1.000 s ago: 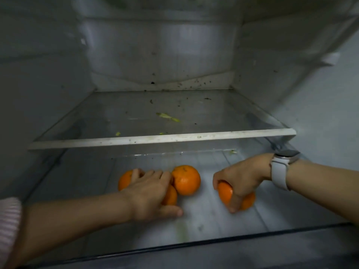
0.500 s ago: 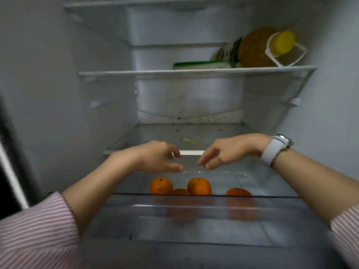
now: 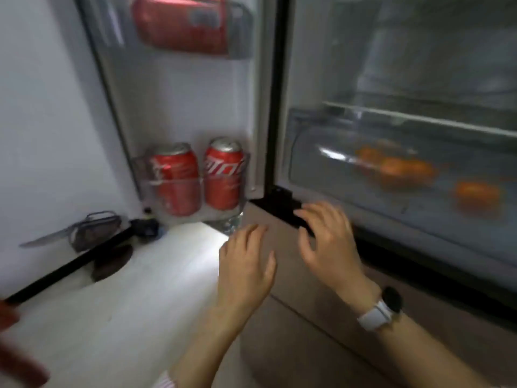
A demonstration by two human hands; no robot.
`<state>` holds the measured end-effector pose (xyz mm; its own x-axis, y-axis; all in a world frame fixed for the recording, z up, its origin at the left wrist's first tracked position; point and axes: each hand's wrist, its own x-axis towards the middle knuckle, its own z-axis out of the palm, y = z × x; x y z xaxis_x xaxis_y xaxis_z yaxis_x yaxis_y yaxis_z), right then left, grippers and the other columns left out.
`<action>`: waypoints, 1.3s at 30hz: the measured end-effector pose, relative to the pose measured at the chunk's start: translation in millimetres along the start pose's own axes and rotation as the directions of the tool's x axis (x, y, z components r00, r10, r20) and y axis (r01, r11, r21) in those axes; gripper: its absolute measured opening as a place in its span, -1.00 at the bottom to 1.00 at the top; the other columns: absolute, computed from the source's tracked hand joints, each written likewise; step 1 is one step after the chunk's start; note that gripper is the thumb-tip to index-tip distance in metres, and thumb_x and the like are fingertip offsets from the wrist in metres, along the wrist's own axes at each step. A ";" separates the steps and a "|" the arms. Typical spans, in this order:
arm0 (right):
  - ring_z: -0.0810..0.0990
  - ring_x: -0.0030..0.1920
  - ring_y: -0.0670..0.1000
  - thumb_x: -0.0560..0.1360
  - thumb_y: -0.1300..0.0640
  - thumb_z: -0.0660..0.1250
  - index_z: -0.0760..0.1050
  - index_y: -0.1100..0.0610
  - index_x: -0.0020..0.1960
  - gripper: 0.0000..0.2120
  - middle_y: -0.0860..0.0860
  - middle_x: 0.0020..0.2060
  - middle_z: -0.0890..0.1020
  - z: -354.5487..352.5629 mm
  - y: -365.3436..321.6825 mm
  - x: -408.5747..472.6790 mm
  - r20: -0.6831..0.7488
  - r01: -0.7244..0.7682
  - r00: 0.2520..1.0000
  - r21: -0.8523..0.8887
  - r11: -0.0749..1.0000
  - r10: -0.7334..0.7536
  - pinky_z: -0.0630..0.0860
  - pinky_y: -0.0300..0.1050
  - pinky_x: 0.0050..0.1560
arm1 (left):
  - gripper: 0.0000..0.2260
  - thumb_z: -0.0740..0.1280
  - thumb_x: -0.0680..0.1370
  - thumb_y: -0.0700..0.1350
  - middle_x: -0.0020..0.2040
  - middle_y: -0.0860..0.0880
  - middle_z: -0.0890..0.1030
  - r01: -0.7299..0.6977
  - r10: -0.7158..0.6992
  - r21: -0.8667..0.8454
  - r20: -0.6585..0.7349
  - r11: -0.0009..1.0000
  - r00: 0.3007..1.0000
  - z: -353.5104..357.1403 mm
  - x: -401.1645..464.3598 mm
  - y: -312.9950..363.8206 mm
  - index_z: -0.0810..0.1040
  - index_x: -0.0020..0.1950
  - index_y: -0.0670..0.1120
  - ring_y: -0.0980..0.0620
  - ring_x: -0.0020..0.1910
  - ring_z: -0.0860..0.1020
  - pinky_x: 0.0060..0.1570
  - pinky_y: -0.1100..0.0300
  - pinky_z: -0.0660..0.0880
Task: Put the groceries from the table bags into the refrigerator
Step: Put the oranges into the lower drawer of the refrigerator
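Several oranges (image 3: 402, 169) lie in the clear bottom drawer (image 3: 307, 152) of the open refrigerator, at the right; one orange (image 3: 477, 194) sits apart from the rest. My left hand (image 3: 246, 264) and my right hand (image 3: 330, 242) hover side by side in front of the fridge's lower edge, fingers loose, holding nothing. A watch (image 3: 383, 308) is on my right wrist. The view is blurred.
The open fridge door (image 3: 179, 102) at the left holds two red cans (image 3: 174, 179) in its lower bin and a red pack (image 3: 181, 23) above. On the pale floor lie a black pole (image 3: 72, 266), a dark pan (image 3: 112, 261) and a wire utensil (image 3: 92, 228).
Both hands let go of the oranges and drew back out of the drawer. The view swung left and down to the door and floor.
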<state>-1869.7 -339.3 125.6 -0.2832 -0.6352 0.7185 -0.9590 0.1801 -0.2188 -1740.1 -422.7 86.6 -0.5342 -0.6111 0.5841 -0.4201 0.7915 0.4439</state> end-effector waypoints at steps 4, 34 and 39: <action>0.53 0.13 0.28 0.36 0.09 0.15 0.50 0.22 0.16 -0.57 0.20 0.09 0.57 75.1 -72.4 -76.3 0.532 -0.079 0.845 0.028 0.996 0.052 0.43 0.19 0.14 | -0.57 0.24 0.41 0.06 0.22 -0.18 0.53 0.246 -0.316 0.291 0.224 0.924 0.922 -36.8 -104.9 -108.7 0.51 0.21 -0.10 -0.23 0.21 0.49 0.11 -0.19 0.43; 0.37 0.24 0.19 0.54 0.10 0.12 0.32 0.15 0.33 -0.63 0.13 0.28 0.38 536.6 -870.6 -7.4 0.600 0.276 0.298 0.690 0.669 -0.742 0.40 0.06 0.16 | -0.61 0.18 0.57 -0.01 0.33 -0.06 0.37 0.863 -0.898 0.476 -0.288 0.168 0.333 -562.0 -301.4 -717.1 0.29 0.38 -0.05 -0.06 0.28 0.37 0.21 0.05 0.33; 0.38 0.24 0.17 0.54 0.13 0.13 0.28 0.16 0.36 -0.60 0.13 0.29 0.39 597.1 -955.7 38.8 0.563 0.261 0.233 0.749 0.609 -0.793 0.37 0.07 0.22 | -0.61 0.19 0.57 -0.02 0.35 -0.06 0.36 0.901 -0.892 0.404 -0.335 0.156 0.304 -610.3 -276.6 -802.3 0.31 0.38 -0.06 -0.04 0.30 0.35 0.24 0.07 0.29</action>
<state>-958.5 -984.5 -31.7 0.6998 -0.7137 -0.0307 -0.6504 -0.6187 -0.4407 -807.5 -883.7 -16.4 0.4581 -0.8888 0.0096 -0.8432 -0.4311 0.3212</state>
